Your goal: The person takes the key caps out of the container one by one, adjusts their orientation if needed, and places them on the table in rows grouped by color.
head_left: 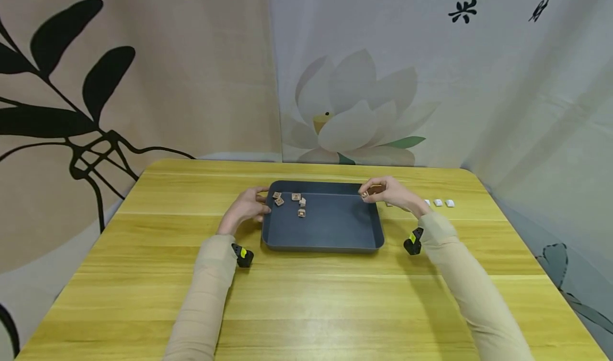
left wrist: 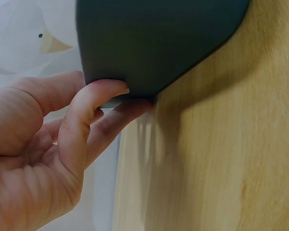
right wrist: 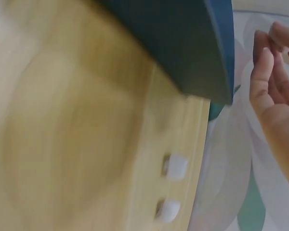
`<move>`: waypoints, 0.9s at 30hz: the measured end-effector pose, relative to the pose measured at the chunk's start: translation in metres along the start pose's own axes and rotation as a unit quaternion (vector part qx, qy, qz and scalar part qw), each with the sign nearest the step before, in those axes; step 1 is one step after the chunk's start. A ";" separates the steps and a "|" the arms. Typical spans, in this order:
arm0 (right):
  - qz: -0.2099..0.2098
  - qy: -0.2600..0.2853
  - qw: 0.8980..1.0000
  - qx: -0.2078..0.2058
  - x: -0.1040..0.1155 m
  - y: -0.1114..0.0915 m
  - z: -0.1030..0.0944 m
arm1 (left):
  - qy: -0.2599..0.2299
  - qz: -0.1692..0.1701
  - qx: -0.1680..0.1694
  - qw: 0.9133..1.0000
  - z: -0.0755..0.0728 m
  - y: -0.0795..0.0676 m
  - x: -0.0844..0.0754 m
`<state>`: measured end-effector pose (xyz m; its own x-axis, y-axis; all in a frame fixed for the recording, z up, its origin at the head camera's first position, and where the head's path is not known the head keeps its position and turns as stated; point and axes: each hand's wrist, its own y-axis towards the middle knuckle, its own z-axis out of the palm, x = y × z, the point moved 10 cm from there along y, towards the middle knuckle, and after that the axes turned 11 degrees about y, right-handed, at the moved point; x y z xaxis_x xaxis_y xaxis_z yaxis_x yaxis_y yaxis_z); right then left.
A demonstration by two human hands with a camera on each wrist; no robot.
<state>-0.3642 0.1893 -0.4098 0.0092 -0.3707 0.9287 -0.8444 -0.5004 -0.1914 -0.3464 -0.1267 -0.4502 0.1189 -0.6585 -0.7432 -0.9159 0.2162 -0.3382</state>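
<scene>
A dark grey rectangular tray lies on the table. My left hand grips its left side; in the left wrist view, the fingers bend around the tray's wall and under its edge. Over the tray's far right corner, my right hand pinches a small white-and-brown square piece between thumb and fingertips. The right wrist view shows the fingertips together beyond the rim, mostly hiding the piece. Several like pieces lie scattered in the tray's left part, mostly brown side up, one showing white.
Right of the tray, several white-topped pieces stand in a row on the wooden table, partly behind my right wrist. Two of them show brown bases in the right wrist view. A printed curtain hangs behind the table's far edge.
</scene>
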 end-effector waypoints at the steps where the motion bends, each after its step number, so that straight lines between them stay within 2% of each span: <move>1: 0.004 0.000 1.000 -0.004 -0.003 -0.004 -0.003 | 0.000 0.002 0.000 1.000 0.000 0.000 -0.001; 9: -0.010 -0.028 0.999 -0.035 -0.021 -0.030 -0.028 | -0.007 0.000 0.002 1.000 0.000 0.000 -0.002; 16: -0.001 -0.036 0.997 -0.063 -0.042 -0.044 -0.045 | -0.010 -0.004 0.003 1.000 0.001 0.000 -0.001; 27: -0.033 -0.119 0.990 -0.074 -0.051 -0.052 -0.047 | 0.001 -0.007 0.000 1.000 0.000 -0.002 -0.001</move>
<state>-0.3456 0.2710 -0.4325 0.1780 -0.5232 0.8334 -0.9067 -0.4164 -0.0677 -0.3448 -0.1262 -0.4487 0.1303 -0.6624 -0.7377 -0.9142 0.2076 -0.3479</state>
